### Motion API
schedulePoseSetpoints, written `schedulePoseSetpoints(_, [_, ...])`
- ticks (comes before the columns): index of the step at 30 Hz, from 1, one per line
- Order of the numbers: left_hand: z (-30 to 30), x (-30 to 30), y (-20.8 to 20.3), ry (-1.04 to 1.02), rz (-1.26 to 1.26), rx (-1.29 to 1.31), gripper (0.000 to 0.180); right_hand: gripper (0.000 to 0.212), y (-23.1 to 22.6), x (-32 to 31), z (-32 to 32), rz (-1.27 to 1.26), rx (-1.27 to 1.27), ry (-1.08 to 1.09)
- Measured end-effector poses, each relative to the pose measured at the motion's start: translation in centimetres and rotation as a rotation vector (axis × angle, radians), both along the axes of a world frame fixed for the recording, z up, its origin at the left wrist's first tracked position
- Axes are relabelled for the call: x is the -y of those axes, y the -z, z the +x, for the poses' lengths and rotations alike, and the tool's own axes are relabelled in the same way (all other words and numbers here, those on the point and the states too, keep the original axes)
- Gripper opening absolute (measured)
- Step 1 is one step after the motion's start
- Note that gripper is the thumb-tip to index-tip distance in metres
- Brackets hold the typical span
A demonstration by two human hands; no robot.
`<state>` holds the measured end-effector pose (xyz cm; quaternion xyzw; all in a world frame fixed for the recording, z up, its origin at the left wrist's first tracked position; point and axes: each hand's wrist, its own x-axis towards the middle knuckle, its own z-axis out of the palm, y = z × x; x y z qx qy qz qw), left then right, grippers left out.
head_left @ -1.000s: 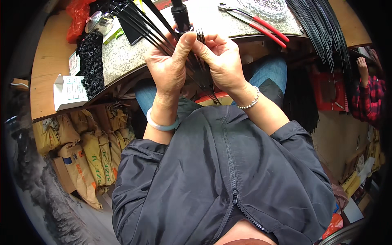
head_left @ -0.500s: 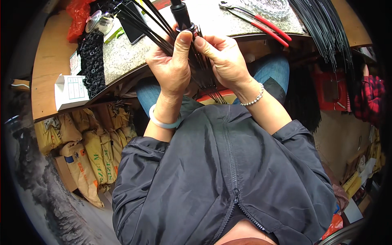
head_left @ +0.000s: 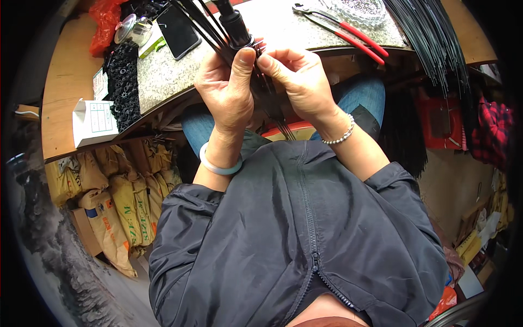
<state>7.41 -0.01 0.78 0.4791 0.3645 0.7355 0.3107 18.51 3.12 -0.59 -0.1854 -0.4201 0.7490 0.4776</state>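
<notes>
Both my hands are closed around what looks like an umbrella frame, a black tubular shaft [head_left: 235, 30] with thin black ribs [head_left: 199, 22] about it. My left hand [head_left: 229, 84] grips the ribs, its thumb pressed up beside the collar at the shaft's lower end. Just right of it, the thumb and fingers of my right hand [head_left: 297, 79] pinch at the same collar; what exactly lies between those fingertips is hidden. More rib ends [head_left: 278, 117] hang below the hands toward my lap.
Red-handled pliers [head_left: 348, 37] and a glass dish [head_left: 362, 11] lie to the right, near a bundle of black rods [head_left: 430, 43] overhanging the table edge. Leftward are a phone [head_left: 178, 32], glass jar [head_left: 133, 31], black small parts [head_left: 124, 79] and white box [head_left: 95, 124]. A plaid sleeve [head_left: 493, 131] shows far right.
The shaft and collar have come lower and slightly left. Ribs have swung off the phone, baring more of it. At far right, the other person's plaid sleeve has shifted.
</notes>
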Motion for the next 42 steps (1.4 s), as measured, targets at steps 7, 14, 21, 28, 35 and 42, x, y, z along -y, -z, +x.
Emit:
schedulePoseSetpoints(7, [0.0, -0.1, 0.4, 0.082, -0.002, 0.143, 0.026, 0.013, 0.3, -0.5, 0.3, -0.076, -0.055, -0.120])
schedulePoseSetpoints(14, [0.1, 0.0, 0.9, 0.136, 0.003, 0.119, 0.040, 0.019, 1.3, -0.4, -1.1, -0.194, -0.296, -0.196])
schedulePoseSetpoints(21, [-0.3, -0.2, 1.6, 0.173, -0.048, 0.197, 0.042, 0.019, 2.0, -1.9, -0.6, -0.105, -0.299, -0.325])
schedulePoseSetpoints(28, [-0.4, -0.1, 1.5, 0.214, -0.040, 0.164, 0.046, 0.017, 1.5, -2.0, -0.5, -0.115, -0.216, -0.320])
schedulePoseSetpoints(35, [-2.3, -1.6, -0.9, 0.244, 0.025, 0.116, 0.066, 0.027, 4.1, 1.3, -1.1, 0.270, 0.404, -0.246])
schedulePoseSetpoints(42, [-1.0, -0.1, -2.5, 0.202, -0.231, -0.073, 0.025, 0.036, 4.1, 1.6, -1.1, 0.518, 0.425, 0.046])
